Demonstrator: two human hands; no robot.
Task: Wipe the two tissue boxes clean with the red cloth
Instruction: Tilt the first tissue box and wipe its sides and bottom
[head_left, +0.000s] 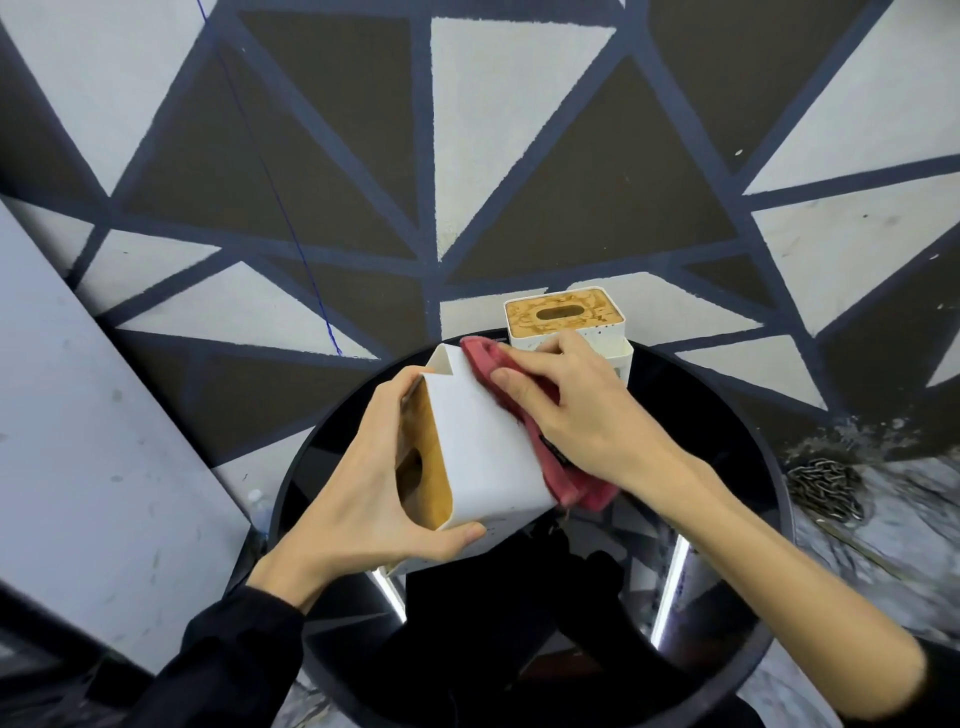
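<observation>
A white tissue box (478, 447) with a wooden slotted lid is tipped on its side above a round black table (727, 467). My left hand (363, 483) grips it around the lid end, thumb along the lower edge. My right hand (571, 405) presses the red cloth (571, 483) flat against the box's white right side. The cloth hangs off the box's lower right edge. A second white tissue box (571, 322) with a wooden lid stands upright at the table's far edge, just beyond my right hand.
The glossy table top reflects lights and my dark clothing. A grey slab (78, 415) leans at the left. The floor is painted with grey and brown triangles. A metal chain (826, 488) lies on the ground at the right.
</observation>
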